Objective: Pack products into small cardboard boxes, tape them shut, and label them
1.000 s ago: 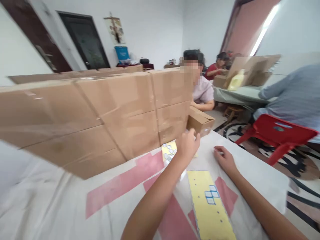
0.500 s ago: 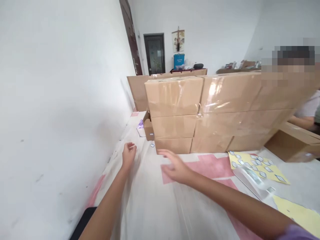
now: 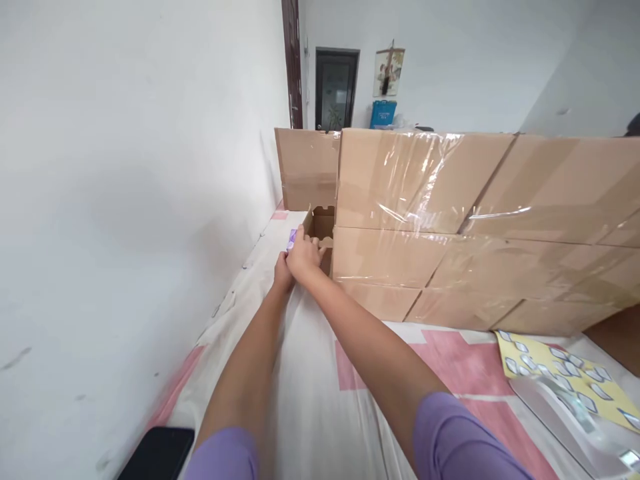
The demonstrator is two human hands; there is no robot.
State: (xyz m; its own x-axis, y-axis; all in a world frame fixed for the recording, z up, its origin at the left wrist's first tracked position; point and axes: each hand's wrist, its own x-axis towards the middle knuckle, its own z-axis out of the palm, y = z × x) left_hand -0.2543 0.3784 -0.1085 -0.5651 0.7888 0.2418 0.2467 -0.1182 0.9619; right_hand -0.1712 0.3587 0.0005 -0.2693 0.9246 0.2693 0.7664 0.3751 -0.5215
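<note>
Both hands meet at a small purple-and-white box (image 3: 293, 236) by the left end of the carton stack. My left hand (image 3: 283, 272) is closed at its near end, its fingers partly covered by the other hand. Over the small box lies my right hand (image 3: 304, 257), fingers curled round it, with the fingertips at the edge of an open brown cardboard box (image 3: 324, 221). Most of the small box is hidden behind the hands. The open box stands between it and the taped cartons (image 3: 390, 257).
A white wall (image 3: 125, 200) rises close on the left. A black phone (image 3: 159, 455) lies near the front edge. At right are a yellow sheet (image 3: 560, 363) with several small labels and a white device (image 3: 565, 417) with a display. A cardboard panel (image 3: 307, 167) stands behind.
Both hands have reached forward from above the cloth to the small purple-and-white box and come together there. The view has moved closer to the cartons, and the person at right has left the view.
</note>
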